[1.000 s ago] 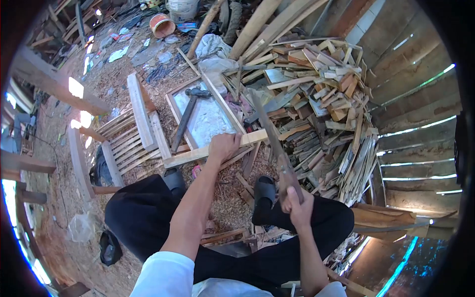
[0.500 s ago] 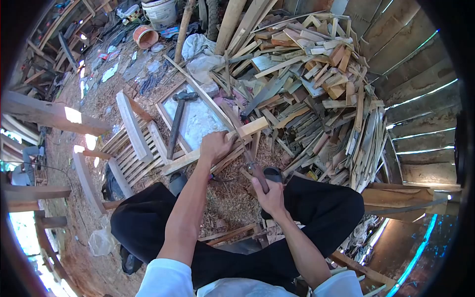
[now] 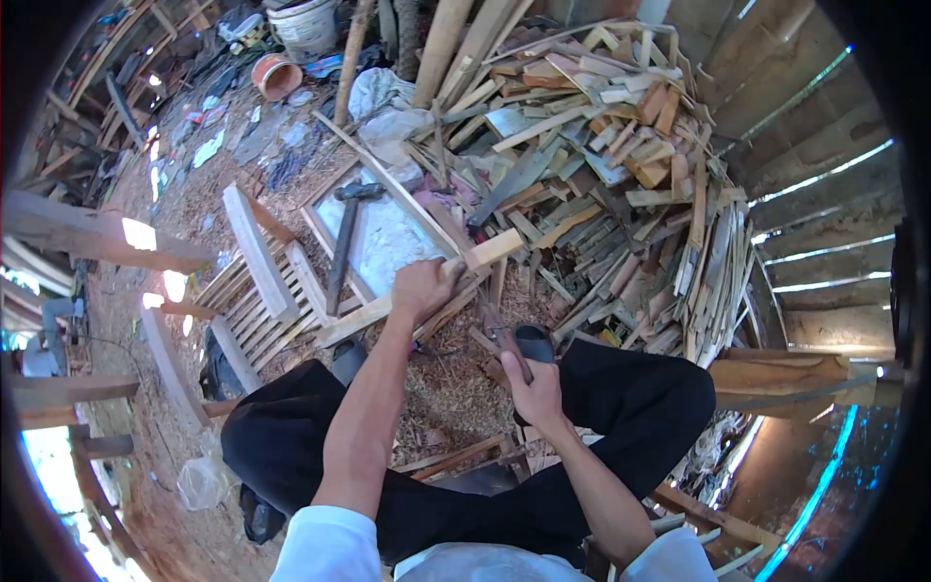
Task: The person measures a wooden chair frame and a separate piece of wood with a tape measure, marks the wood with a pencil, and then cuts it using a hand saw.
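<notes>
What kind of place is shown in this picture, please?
Probably a simple woodworking shop: there is a big heap of wood pieces, shavings cover the ground, and the right hand holds what looks like a saw.

The hammer (image 3: 342,242) was laid on the framed panel (image 3: 398,233); the wooden bar (image 3: 495,249) was positioned before the panel. The saw (image 3: 505,339) was held before the bar. Scrap wood (image 3: 621,189) was piled right, the slatted frame (image 3: 224,341) set left, and two buckets (image 3: 276,78) located rear left.
</notes>
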`<action>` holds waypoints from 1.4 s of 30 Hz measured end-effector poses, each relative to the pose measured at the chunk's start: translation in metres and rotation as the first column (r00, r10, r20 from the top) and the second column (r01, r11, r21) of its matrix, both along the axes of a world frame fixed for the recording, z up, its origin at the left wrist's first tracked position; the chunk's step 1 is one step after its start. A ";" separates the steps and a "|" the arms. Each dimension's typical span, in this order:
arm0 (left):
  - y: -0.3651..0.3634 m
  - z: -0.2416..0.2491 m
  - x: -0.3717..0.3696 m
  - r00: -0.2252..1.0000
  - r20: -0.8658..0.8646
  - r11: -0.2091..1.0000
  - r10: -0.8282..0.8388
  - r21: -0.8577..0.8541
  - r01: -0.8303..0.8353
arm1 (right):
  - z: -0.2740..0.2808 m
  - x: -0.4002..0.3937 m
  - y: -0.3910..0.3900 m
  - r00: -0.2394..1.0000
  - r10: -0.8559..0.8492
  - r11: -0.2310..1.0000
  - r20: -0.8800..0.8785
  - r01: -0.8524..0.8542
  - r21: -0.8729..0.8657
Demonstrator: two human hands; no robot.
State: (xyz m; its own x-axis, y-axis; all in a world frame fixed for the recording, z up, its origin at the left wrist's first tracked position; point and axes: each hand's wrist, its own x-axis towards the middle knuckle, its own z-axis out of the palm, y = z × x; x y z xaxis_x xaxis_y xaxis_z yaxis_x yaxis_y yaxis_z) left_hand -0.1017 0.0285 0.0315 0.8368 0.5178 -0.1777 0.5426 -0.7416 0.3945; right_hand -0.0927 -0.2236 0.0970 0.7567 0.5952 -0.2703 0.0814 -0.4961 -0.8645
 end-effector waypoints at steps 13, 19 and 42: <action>0.005 -0.019 0.006 0.996 0.008 0.996 0.089 -0.020 -0.089 | -0.042 -0.012 -0.021 0.999 -0.037 0.999 0.029 0.038 -0.033; -0.001 -0.016 -0.004 0.991 0.130 0.996 -0.015 0.092 0.003 | -0.034 0.014 0.040 0.997 -0.057 0.998 0.055 0.059 -0.028; 0.000 -0.019 0.000 0.992 0.105 0.998 0.064 -0.012 -0.063 | -0.036 -0.040 -0.029 0.988 -0.144 0.989 0.051 0.145 -0.007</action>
